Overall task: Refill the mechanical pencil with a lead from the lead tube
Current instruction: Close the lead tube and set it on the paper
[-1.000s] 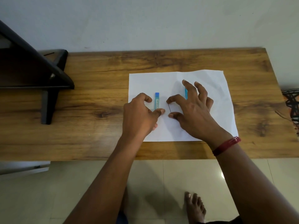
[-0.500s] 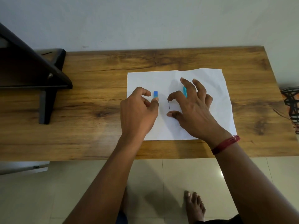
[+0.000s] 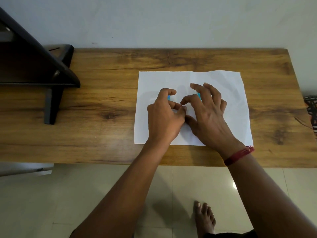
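A dark wooden stand [image 3: 34, 66] is seen at the far left of the brown wooden tabletop [image 3: 106, 100], well apart from the white sheet of paper [image 3: 223, 86], which lies on the right half of the tabletop. Over the left part of the paper the left hand [image 3: 164, 117] is placed, with its fingers curled. Only a small piece of the blue plastic lead tube [image 3: 169, 97] is visible under the index finger, so it cannot be told if the grip is closed on it. Near the middle of the paper the fingertips of both hands are touching. The right hand [image 3: 209, 115] is spread over the paper, and its index finger and thumb are bent into a narrow grip; the thin lead cannot be made out. A piece of the turquoise mechanical pencil [image 3: 199, 95] is seen beneath its fingers. A red thread band [image 3: 238, 155] is worn on the right wrist, beyond the near edge of the paper.
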